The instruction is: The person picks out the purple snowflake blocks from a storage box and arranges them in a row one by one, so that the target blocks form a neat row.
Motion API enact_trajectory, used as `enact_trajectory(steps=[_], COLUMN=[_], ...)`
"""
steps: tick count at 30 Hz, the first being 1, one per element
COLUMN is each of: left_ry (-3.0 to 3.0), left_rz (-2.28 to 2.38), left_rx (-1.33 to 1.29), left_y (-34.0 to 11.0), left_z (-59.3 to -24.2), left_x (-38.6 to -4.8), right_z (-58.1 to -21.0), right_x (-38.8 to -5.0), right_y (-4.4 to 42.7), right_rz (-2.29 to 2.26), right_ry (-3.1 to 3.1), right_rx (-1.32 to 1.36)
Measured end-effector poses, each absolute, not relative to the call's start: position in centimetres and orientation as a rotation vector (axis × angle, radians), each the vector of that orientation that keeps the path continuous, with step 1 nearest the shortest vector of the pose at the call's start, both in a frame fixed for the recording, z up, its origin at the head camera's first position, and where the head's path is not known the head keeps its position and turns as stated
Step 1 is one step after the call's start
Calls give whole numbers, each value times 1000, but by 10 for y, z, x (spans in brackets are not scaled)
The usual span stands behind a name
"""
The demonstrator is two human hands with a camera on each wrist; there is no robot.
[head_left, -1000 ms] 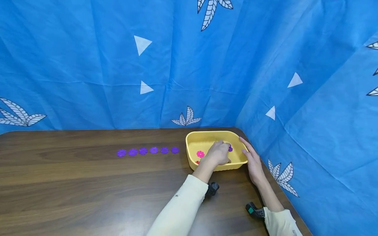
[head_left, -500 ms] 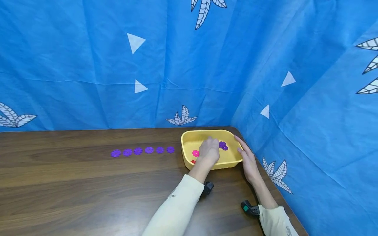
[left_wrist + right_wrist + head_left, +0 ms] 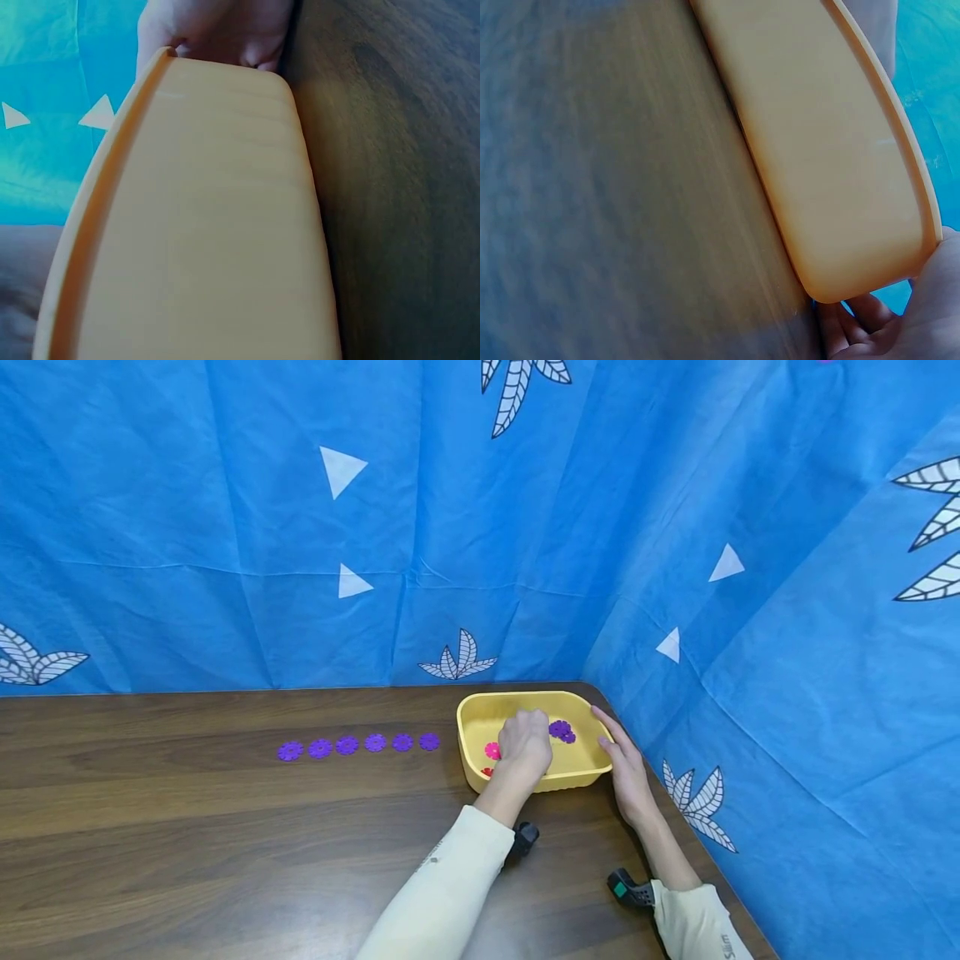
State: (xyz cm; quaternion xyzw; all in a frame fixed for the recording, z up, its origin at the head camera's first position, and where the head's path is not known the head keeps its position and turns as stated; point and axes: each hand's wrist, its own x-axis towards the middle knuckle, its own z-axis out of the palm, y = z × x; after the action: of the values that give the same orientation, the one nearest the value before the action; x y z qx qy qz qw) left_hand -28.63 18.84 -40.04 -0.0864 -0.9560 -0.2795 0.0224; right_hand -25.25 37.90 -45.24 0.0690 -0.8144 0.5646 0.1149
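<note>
A yellow plastic basin (image 3: 573, 782) stands on the table's right part. My left hand (image 3: 525, 745) reaches down into it, knuckles up; its fingertips and anything between them are hidden. Just right of that hand lie purple snowflake discs (image 3: 559, 728) on the basin floor. A pink disc (image 3: 492, 751) and a partly covered red disc (image 3: 487, 772) lie to its left. My right hand (image 3: 628, 777) holds the basin's right end, thumb near the rim. The right wrist view shows this hand (image 3: 930, 307) around the basin's end, with fingers below the rim.
Several purple discs (image 3: 375, 742) form a row on the brown wooden table (image 3: 225, 843), left of the basin. A blue cloth (image 3: 300, 527) hangs behind the table and along its right side.
My left hand has shifted left inside the basin, uncovering the purple discs there. My right hand stays at the basin's end. The head view has swung slightly right.
</note>
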Motion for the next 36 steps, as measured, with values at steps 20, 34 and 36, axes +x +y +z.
enact_trajectory(steps=[20,34,36], left_ry=[-2624,-2593,-2588], left_rz=[-1344,-1307,-1332], left_rx=[-397,-324,-319], left_y=[122,43,30], left_z=[-361,-359,-360], left_x=[-272,-279,-280], right_z=[-452,-452,-451], right_x=[-252,-250,-251], right_y=[378,380,379], right_rz=[1669,1643,1643], right_ry=[-2356,-2403,-2406], right_rx=[247,210,213])
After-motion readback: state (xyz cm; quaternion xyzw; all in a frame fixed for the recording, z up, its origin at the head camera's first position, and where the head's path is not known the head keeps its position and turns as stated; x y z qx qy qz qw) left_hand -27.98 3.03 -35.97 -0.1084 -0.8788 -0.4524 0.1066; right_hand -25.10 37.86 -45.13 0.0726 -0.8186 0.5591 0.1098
